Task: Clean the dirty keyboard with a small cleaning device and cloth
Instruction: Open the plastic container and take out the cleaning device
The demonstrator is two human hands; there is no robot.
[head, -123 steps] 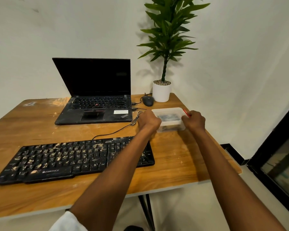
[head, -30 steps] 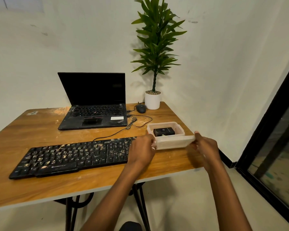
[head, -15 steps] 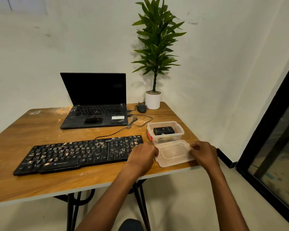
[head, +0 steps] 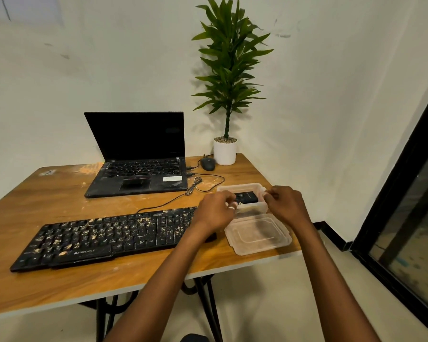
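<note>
The black keyboard (head: 104, 239), strewn with pale crumbs, lies along the front of the wooden table (head: 47, 198). To its right stands an open clear plastic container (head: 242, 187) with a small black device (head: 247, 196) inside. The container's lid (head: 257, 236) lies flat in front of it, near the table's edge. My left hand (head: 216, 212) is at the container's left rim with curled fingers. On the right rim, my right hand (head: 286, 206) curls its fingers over the edge. No cloth is visible.
An open black laptop (head: 139, 169) sits at the back, with a black mouse (head: 207, 164) and a potted plant (head: 224, 151) to its right. The keyboard's cable (head: 200, 185) runs between laptop and container. A dark door frame (head: 400, 183) stands at the right.
Both hands took the lid off the container and laid it on the table in front. They let it go and moved up to the container's two sides.
</note>
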